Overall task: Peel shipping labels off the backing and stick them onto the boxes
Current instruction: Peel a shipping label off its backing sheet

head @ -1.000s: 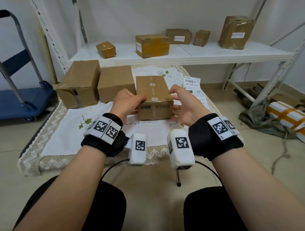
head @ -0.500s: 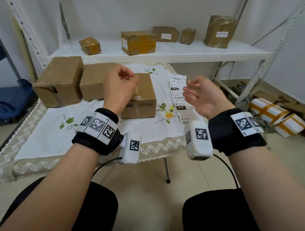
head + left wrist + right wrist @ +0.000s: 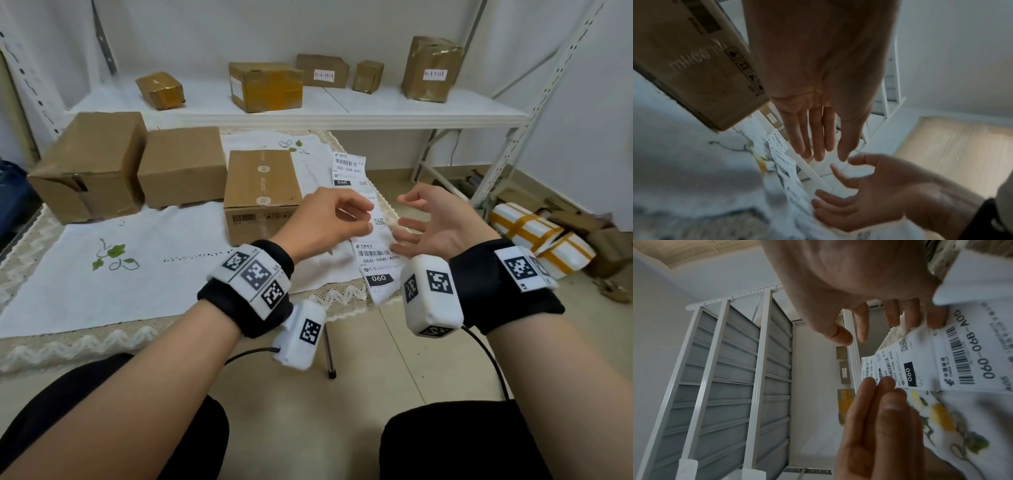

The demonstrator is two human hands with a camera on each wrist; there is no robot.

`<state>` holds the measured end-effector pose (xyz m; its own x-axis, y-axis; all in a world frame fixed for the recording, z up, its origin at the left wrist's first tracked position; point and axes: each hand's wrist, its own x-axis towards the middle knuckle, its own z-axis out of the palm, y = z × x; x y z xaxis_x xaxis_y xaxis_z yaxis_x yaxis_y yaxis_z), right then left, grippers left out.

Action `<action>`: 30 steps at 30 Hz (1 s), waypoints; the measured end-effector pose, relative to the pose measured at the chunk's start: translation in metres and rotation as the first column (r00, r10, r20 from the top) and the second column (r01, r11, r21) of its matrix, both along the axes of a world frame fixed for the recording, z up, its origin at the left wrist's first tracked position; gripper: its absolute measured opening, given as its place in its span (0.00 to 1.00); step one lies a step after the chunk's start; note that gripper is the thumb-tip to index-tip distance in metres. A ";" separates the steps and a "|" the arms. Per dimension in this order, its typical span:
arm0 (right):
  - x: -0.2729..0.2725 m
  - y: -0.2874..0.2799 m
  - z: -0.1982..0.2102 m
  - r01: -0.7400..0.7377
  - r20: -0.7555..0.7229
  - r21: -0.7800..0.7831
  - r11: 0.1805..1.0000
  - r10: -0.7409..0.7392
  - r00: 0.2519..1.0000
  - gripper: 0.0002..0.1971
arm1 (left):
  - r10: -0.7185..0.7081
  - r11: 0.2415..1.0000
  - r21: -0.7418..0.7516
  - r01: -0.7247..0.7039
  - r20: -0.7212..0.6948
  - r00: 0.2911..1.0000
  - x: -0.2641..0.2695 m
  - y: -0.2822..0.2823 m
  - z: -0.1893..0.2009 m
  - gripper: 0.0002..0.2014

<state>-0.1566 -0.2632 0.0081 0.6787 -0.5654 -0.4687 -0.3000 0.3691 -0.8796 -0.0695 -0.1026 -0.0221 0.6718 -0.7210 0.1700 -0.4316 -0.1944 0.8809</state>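
Note:
A strip of white shipping labels [image 3: 350, 169] lies on the tablecloth's right side and hangs over the front edge; it also shows in the right wrist view [image 3: 962, 353]. The small brown box [image 3: 262, 181] with a barcode on its front stands just left of it. My left hand [image 3: 363, 219] hovers over the strip's middle with its fingers [image 3: 818, 138] straight and holds nothing. My right hand [image 3: 400, 222] is palm-up at the strip's right edge, fingers spread and loosely bent. Its fingertips [image 3: 937, 321] reach the strip's edge without gripping it.
Two larger brown boxes [image 3: 89, 161] [image 3: 183, 164] stand at the table's back left. A white shelf [image 3: 308, 120] behind carries several taped boxes, two with small labels. White parcels with orange tape [image 3: 541, 236] lie on the floor at the right, beside the shelf's slanted leg [image 3: 496, 154].
Both hands have let go of the small box and moved right to the label strip. The box stays where it was set down.

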 end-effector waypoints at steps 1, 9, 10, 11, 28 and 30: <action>0.000 -0.001 -0.001 0.004 -0.009 -0.010 1.000 -0.004 1.000 0.12 | -0.018 0.999 0.051 0.016 0.041 0.999 0.000 -0.003 -0.004 0.18; 0.000 -0.009 -0.004 0.039 -0.005 0.060 0.997 -0.038 0.999 0.21 | -0.122 0.952 0.293 0.090 0.091 0.988 -0.001 -0.016 -0.022 0.34; 0.000 -0.010 -0.004 0.039 0.001 0.072 0.997 -0.039 0.999 0.20 | -0.131 0.947 0.309 0.092 0.108 0.986 -0.002 -0.017 -0.023 0.36; -0.001 -0.010 -0.004 0.037 0.002 0.078 0.996 -0.037 0.999 0.19 | -0.133 0.945 0.314 0.089 0.123 0.983 -0.003 -0.018 -0.024 0.37; 0.013 -0.001 -0.018 -0.122 0.110 0.123 0.985 0.108 0.988 0.11 | 0.078 0.997 0.012 -0.082 0.213 0.974 -0.002 -0.026 -0.021 0.23; 0.016 0.001 -0.019 -0.127 0.111 0.121 0.984 0.114 0.987 0.14 | 0.127 0.992 -0.036 -0.122 0.211 0.969 0.000 -0.026 -0.020 0.19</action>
